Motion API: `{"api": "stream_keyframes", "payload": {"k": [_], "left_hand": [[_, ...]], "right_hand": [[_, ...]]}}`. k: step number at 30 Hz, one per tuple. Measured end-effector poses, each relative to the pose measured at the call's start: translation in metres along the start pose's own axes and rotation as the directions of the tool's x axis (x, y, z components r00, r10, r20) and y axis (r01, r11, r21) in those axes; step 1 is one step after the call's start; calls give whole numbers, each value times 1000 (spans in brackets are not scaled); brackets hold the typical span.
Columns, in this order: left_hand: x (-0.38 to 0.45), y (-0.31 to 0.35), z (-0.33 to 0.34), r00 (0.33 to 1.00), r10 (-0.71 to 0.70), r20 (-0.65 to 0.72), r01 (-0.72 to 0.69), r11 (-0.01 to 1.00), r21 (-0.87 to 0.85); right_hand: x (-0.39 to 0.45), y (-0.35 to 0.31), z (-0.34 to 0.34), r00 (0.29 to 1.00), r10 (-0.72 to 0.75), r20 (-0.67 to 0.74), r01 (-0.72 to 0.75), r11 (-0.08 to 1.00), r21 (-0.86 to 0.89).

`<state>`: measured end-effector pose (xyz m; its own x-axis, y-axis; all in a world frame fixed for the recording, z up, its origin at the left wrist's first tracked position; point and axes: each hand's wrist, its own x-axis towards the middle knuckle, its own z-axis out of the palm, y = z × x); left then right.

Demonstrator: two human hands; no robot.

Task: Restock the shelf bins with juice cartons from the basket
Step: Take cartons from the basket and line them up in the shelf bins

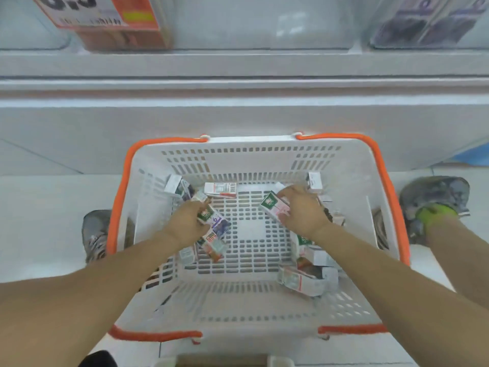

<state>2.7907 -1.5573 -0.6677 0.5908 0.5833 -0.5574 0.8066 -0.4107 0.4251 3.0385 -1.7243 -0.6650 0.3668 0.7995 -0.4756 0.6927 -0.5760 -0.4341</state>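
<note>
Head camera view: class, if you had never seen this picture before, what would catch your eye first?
First, the white basket with orange handles, on the floor at centre. Two bare arms reach into it: the left hand grips a purple carton, the right hand a green-and-pink carton. An orange price sign hangs on the shelf bin at upper left.

1. Basket (148, 165) on the floor (39, 207), near side of the shelf (238, 67).
2. Cartons left (214, 221), right (304, 279) and far (221, 189) inside.
3. Bins (264, 22) on the shelf, far.
4. Shoes left (96, 234) and right (434, 202) of the basket.
</note>
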Motion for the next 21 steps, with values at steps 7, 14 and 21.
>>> {"api": "stream_keyframes", "payload": {"k": [7, 14, 21], "left_hand": [[18, -9, 20, 967, -94, -236, 96, 995, -2], [21, -3, 30, 948, -111, -299, 141, 987, 81], [20, -6, 24, 934, -148, -326, 103, 983, -151]], "right_hand": [[30, 6, 9, 992, 117, -42, -121, 986, -117], [34, -5, 19, 986, 136, -101, -167, 886, -432], [13, -13, 7, 970, -94, -225, 68, 990, -119]]}}
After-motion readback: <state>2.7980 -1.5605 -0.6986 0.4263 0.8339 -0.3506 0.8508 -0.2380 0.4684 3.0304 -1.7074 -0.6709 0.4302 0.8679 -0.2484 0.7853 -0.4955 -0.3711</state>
